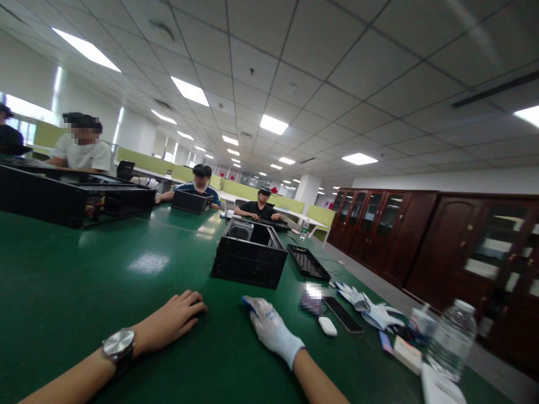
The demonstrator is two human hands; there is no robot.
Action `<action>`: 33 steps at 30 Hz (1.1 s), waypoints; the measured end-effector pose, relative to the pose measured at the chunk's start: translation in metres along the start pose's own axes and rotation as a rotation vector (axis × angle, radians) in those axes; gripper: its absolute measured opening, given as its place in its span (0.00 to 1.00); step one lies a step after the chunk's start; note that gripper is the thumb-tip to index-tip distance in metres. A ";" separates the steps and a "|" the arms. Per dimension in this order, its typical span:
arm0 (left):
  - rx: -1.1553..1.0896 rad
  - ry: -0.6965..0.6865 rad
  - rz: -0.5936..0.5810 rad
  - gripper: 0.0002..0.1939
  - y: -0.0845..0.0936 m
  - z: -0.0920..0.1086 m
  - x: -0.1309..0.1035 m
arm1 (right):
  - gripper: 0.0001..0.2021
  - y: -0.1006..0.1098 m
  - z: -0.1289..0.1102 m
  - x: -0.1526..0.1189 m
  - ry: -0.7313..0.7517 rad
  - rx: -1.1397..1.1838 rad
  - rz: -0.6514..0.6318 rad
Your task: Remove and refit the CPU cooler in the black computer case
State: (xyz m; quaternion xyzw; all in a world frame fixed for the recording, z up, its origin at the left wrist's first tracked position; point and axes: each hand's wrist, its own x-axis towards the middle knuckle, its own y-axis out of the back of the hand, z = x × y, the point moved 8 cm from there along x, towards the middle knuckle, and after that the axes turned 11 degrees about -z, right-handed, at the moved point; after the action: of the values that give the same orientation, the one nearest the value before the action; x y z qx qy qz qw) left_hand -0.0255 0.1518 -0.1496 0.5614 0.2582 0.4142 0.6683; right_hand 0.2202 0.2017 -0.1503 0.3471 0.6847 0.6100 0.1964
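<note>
My left hand (179,318), bare and with a round silver watch (119,343) on its wrist, lies palm down on the green tabletop (219,359). Its fingers are stretched forward and slightly curved, with nothing in them. My right hand (269,328) wears a white work glove with blue on the fingertips. It also rests on the table, fingers extended, holding nothing visible. Just beyond both hands stands a black computer case (249,259), its top uncovered and a fan grille showing inside. Neither hand touches it.
Right of the case lie a black panel (309,262), a phone (344,314), a white earbud case (327,326), white gloves (366,306) and a water bottle (452,339). Another computer case (80,193) stands at left. Several people sit along the table; wooden cabinets (379,241) line the right.
</note>
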 end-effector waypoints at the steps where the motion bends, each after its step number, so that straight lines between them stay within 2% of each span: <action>1: 0.003 0.004 -0.007 0.18 0.000 0.000 0.000 | 0.26 0.001 -0.001 0.000 -0.006 0.006 -0.006; 14: -0.007 -0.002 -0.016 0.18 0.000 0.002 -0.001 | 0.25 0.008 -0.008 -0.002 -0.011 0.083 0.004; 18: 0.000 0.004 -0.034 0.18 0.001 0.003 -0.001 | 0.25 0.005 -0.003 -0.002 -0.017 0.102 0.010; 23: 0.015 0.015 -0.064 0.18 0.003 0.006 -0.001 | 0.28 -0.004 0.003 0.001 0.047 0.068 -0.003; 33: 0.003 0.015 -0.060 0.19 0.002 0.005 -0.001 | 0.28 -0.006 0.007 0.002 0.049 0.101 0.008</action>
State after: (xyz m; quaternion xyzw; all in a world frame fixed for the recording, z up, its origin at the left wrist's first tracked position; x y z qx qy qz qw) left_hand -0.0228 0.1481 -0.1466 0.5512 0.2806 0.3980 0.6775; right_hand 0.2223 0.2080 -0.1570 0.3443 0.7177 0.5840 0.1592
